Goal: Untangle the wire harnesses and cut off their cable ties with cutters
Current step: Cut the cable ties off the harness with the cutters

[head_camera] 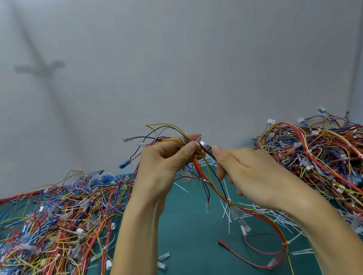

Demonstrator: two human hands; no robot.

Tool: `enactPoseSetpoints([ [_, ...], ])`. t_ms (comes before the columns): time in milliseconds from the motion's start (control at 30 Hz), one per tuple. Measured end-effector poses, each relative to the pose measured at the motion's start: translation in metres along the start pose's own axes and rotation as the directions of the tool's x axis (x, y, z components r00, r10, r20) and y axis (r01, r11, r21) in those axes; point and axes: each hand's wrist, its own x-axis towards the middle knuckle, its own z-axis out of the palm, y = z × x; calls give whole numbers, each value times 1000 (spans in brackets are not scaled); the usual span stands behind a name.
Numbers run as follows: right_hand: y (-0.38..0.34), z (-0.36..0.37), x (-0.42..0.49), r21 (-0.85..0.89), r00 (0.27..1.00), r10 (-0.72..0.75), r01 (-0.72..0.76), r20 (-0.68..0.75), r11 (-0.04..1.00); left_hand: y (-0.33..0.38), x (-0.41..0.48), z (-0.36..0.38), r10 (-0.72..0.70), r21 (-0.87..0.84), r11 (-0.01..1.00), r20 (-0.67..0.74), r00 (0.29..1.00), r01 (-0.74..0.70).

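Pale grey wall (184, 52) fills the upper half of the view, with a blurred shadow across its left part. Below it lies a green tabletop (187, 228), bare only in a strip down the middle. A left pile (46, 229) of red, yellow, blue and white wires spreads from the far edge to the near left corner. A right pile (349, 161), taller and denser, covers the other side.

Both hands are raised above the middle strip, close together. The left hand (166, 164) has its fingers curled and its thumb pressed forward, pinching a harness (198, 167) near its upper end. Short leads with blue and clear terminals fan out above and to the left of that hand. The rest hangs down between the forearms to the tabletop, where a red and yellow loop lies.

The right hand (247, 171) is curled round the handles of the cutters (204, 147), thumb on top. The metal head sits against the harness just beside the left thumb tip. Whether the blades are closed cannot be told. A white tie (209, 129) sticks up and to the right from that spot.

Cut ties (226, 211) lie scattered on the tabletop under the hands and toward the right pile.
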Motion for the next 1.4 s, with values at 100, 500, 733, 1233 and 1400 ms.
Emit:
enactPoseSetpoints([
  [100, -1, 0, 0, 4, 1000, -2, 2, -6, 1000, 0, 0, 1, -7, 4, 1000, 13, 1000, 7],
  [500, 4, 3, 3, 97, 1000, -15, 16, -17, 995, 2, -2, 0, -58, 1, 998, 10, 998, 58],
  [733, 5, 5, 5, 174, 999, 18, -9, -49, 985, 1, -2, -4, -74, 1, 997, 18, 997, 74],
  [1233, 1, 20, 10, 520, 972, 170, -62, -163, 852, 8, -3, -4, -71, -61, 995, 176, 982, 83],
  [1400, -1, 24, 11, 663, 959, 199, -17, -200, 748, 7, -4, -5, -100, 46, 995, 173, 980, 93],
])
